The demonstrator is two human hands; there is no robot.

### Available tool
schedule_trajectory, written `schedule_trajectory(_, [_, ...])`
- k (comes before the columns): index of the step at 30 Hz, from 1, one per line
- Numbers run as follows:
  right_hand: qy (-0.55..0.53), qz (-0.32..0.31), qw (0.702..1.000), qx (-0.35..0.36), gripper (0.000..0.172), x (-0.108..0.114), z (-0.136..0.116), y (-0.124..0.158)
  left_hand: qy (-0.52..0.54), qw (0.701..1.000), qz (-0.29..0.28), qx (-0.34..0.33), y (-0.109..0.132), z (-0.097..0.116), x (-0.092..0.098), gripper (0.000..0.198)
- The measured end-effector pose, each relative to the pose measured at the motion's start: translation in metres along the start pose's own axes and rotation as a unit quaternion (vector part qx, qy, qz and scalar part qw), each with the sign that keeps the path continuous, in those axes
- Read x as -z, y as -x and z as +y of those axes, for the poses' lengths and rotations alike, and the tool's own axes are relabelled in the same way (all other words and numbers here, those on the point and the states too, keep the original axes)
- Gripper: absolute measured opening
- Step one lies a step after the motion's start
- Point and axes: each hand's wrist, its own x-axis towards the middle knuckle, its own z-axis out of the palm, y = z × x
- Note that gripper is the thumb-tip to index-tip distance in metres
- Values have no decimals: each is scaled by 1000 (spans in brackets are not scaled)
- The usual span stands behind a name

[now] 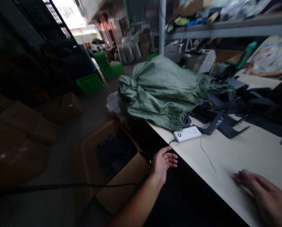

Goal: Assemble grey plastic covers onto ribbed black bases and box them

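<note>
My left hand hovers at the table's near edge, with fingers apart and nothing in it. Just beyond its fingertips lies a white power bank with a dark cable at its left end and a thin thread trailing by its right end. Low over the pale tabletop, my right hand is slightly blurred. Its thumb and fingers are drawn together; whatever lies between them, if anything, cannot be made out. A green woven sack with frayed edges rests behind the power bank, beside dark angular plastic parts.
Left below the table stands an open carton holding a heap of dark pieces. Closed cardboard boxes and green crates stand on the floor. A loaded shelf spans the back; a person in a patterned top sits at far right.
</note>
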Motion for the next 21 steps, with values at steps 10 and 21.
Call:
schedule_trajectory(10, [-20, 5, 1000, 20, 63, -10, 17, -14, -224, 879, 211, -365, -113, 117, 30, 66])
schedule_trajectory(21, [-48, -21, 990, 128, 57, -17, 20, -12, -472, 681, 341, -445, -190, 211, 15, 69])
